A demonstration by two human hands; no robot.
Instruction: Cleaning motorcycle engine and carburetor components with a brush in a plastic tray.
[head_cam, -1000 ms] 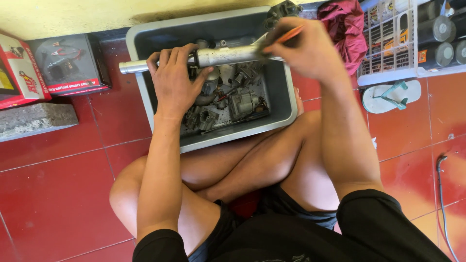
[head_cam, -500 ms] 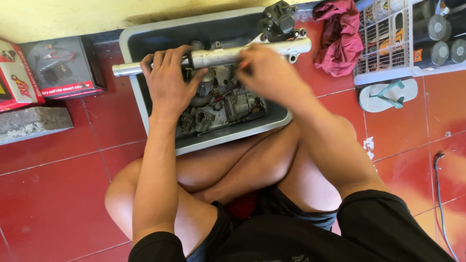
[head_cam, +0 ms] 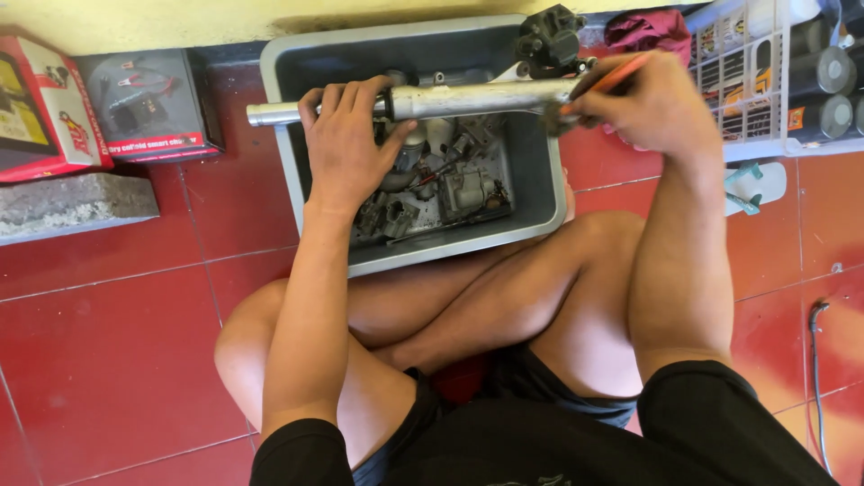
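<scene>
left hand (head_cam: 346, 144) grips fork tube (head_cam: 450, 99); right hand (head_cam: 652, 103) holds, maybe, orange brush (head_cam: 612, 79).

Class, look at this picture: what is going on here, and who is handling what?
A person sits cross-legged on a red tiled floor behind a grey tub of metal parts. The left hand grips a long metal tube held across the top of the tub. The right hand holds an orange-handled tool at the tube's right end, near a dark fitting. Boxes lie to the left, a white basket to the right.
</scene>
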